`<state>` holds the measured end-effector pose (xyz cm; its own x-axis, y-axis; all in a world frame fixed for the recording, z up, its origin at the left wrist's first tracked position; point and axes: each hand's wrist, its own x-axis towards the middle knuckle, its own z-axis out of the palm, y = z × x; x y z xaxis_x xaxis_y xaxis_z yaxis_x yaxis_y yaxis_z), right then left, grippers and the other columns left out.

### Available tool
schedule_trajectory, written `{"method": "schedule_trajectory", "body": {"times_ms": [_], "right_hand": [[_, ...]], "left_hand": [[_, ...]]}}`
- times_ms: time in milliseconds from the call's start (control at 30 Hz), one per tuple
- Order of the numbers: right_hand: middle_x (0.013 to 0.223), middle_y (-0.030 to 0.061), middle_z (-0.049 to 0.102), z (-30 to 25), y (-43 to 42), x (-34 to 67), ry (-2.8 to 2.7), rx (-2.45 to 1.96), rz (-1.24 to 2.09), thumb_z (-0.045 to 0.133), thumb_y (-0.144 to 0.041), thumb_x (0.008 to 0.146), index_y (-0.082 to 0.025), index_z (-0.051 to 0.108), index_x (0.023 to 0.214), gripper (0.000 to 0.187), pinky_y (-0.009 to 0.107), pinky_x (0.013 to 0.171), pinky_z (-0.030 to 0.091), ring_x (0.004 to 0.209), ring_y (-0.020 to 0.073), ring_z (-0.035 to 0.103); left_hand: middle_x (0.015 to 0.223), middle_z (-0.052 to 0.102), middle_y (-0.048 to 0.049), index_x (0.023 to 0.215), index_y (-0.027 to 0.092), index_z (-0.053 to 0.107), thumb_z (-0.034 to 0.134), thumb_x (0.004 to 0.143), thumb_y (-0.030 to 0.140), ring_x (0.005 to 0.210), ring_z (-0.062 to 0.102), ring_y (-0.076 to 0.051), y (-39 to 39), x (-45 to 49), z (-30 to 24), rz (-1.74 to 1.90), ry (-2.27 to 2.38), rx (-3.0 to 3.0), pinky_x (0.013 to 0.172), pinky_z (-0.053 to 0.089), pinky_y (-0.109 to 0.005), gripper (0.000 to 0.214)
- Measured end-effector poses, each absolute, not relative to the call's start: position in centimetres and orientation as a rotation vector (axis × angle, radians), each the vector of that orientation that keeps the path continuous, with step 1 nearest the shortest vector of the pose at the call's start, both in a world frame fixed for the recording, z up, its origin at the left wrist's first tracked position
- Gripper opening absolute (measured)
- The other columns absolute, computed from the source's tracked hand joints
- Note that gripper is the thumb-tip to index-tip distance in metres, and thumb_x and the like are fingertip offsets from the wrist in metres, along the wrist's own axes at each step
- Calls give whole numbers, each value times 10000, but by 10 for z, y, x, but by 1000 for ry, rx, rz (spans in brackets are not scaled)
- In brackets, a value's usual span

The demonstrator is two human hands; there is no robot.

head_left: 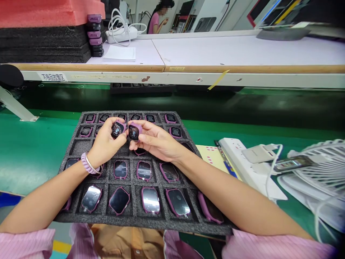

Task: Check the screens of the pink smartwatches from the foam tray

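My left hand point(107, 138) is closed on a purple smartwatch case point(118, 129) whose screen is lit. Beside it, my right hand point(153, 138) grips a second purple smartwatch point(134, 131), also with a lit screen, between thumb and fingers. The two watches are side by side, almost touching, above a black foam tray point(107, 225). Purple strapless watches lie in the tray's compartments; those in the back rows show text, while front ones such as this watch point(119, 200) have dark or reflective screens. My forearms and hands hide some compartments.
Right of the tray are a white power strip point(234, 154) with a charger point(258, 154), and a white fan point(323, 172). A shelf point(202, 54) crosses behind, carrying black foam trays point(43, 45) and a stack of watches point(95, 35). Another person point(156, 19) is in the background.
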<state>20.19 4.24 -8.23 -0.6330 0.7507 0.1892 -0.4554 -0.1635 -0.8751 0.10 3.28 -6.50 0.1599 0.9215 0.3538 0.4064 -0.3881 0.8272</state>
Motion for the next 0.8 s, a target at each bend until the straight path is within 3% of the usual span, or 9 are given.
{"method": "schedule_trajectory", "body": {"times_ms": [167,267,467,633,800], "right_hand": [[1069,0,688,-83,42,201,-1293,-378,1891,936,-367,855,-246,621,1242,513,251,755,592,832,165,734],[984,11,706,-84,43,199,-1289,-410,1923,918,-343,867,-219,606,1280,532,231,741,573,834,167,730],[1031,66,733,-85,50,199,-1104,-518,1964,825,-259,870,-187,594,1291,486,273,723,576,793,195,729],[1069,100,728,-85,53,202,-1044,-591,1907,797,-246,826,-168,621,1170,394,279,682,564,707,173,695],[956,36,713,-84,52,203,-1046,-613,1883,814,-254,803,-194,589,1221,479,275,692,569,698,171,701]], "left_hand": [[1122,681,-81,1111,163,563,613,818,320,1035,647,-202,33,1,-63,1148,1263,1888,971,521,-345,336],[1124,671,-80,1096,149,585,617,802,281,1054,631,-195,34,1,-63,1147,1279,1813,976,513,-336,324],[921,654,-24,1381,139,465,695,807,330,614,561,-99,32,5,-58,1101,1179,1285,589,472,-239,648],[906,677,-31,1387,148,489,655,838,316,589,639,-104,29,7,-51,1113,1037,1066,573,508,-219,598],[996,684,-50,1315,154,539,634,843,295,628,721,-153,29,5,-51,1087,1005,1055,635,609,-275,501]]}}
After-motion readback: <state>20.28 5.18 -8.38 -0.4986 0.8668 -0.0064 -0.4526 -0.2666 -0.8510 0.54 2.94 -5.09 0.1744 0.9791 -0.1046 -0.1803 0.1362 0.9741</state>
